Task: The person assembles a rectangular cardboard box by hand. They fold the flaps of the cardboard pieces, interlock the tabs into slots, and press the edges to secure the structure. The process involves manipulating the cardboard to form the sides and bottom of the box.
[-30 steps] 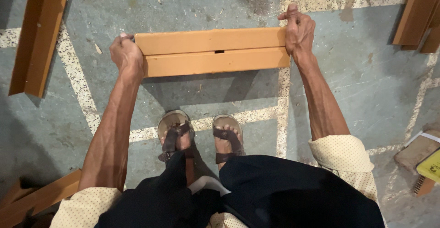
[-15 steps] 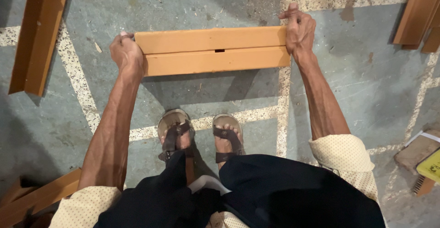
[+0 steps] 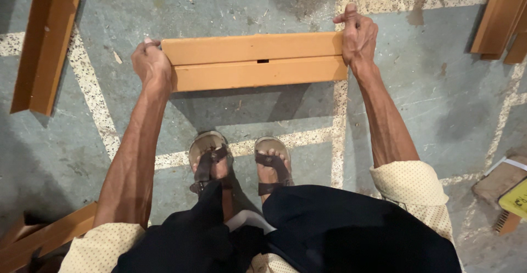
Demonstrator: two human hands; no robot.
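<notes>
A pair of orange-brown wooden boards, pressed together edge to edge with a small notch at the seam, is held level above the floor. My left hand grips the boards' left end, fingers wrapped round it. My right hand grips the right end, with the index finger sticking up. Both arms reach straight out from cream dotted sleeves. Below the boards my two feet in brown sandals stand on the floor.
The floor is grey concrete with pale inlaid strips and scattered debris. A long L-shaped wooden piece lies at the left, more wooden pieces at the upper right and lower left. A brush and a yellow object sit at the right edge.
</notes>
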